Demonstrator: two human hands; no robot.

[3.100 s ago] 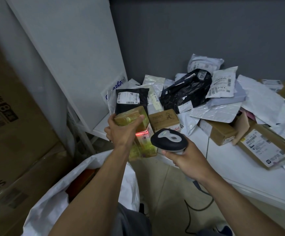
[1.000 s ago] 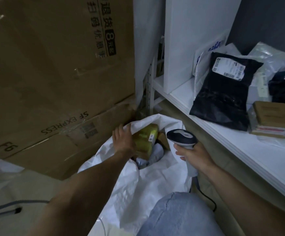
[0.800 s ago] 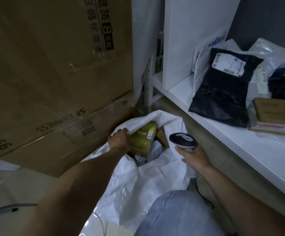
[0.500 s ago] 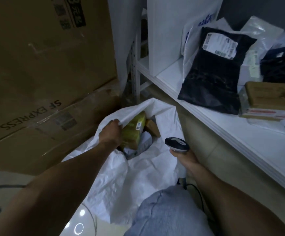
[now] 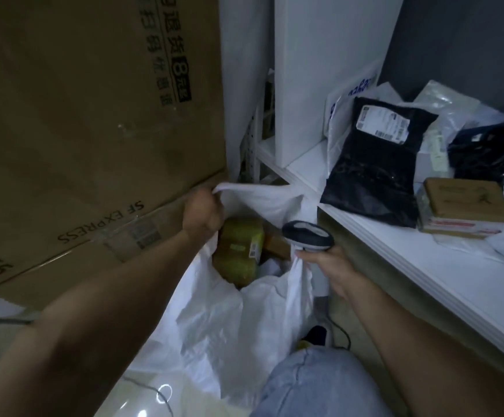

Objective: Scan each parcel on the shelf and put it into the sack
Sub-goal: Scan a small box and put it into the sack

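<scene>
– Parcel in yellow-green wrap (image 5: 238, 251): where does it lie?
– Inside the white sack (image 5: 214, 320), in its open mouth, a small barcode label facing up. A small brown box (image 5: 277, 245) sits just beside it, deeper in.
– Who holds the sack open?
– The left hand (image 5: 204, 213). Its fingers are curled tight on the far rim and lift it up beside the big cardboard cartons (image 5: 79, 115), directly over the parcel. Whether the hand touches the parcel, I cannot tell.
– And the other hand?
– The right hand (image 5: 325, 266) has its fingers wrapped round the handle of the scanner (image 5: 307, 236), whose dark head sits over the sack's right edge. The near rim of the sack rises to that hand; whether the fingers pinch it too, I cannot tell.
– Shelf?
– The white shelf (image 5: 440, 290) runs along the right and carries more parcels. A black mailer (image 5: 374, 176) with a white label near its top lies at the front edge. A flat brown carton (image 5: 467, 200) lies just beside it on the right, a dark bag (image 5: 491, 155) behind that, and pale plastic bags at the back by the grey wall (image 5: 455, 40).
– Lower down?
– A knee in pale jeans (image 5: 313, 386) against the sack, and a dark cable (image 5: 342, 335) on the floor below the scanner.
</scene>
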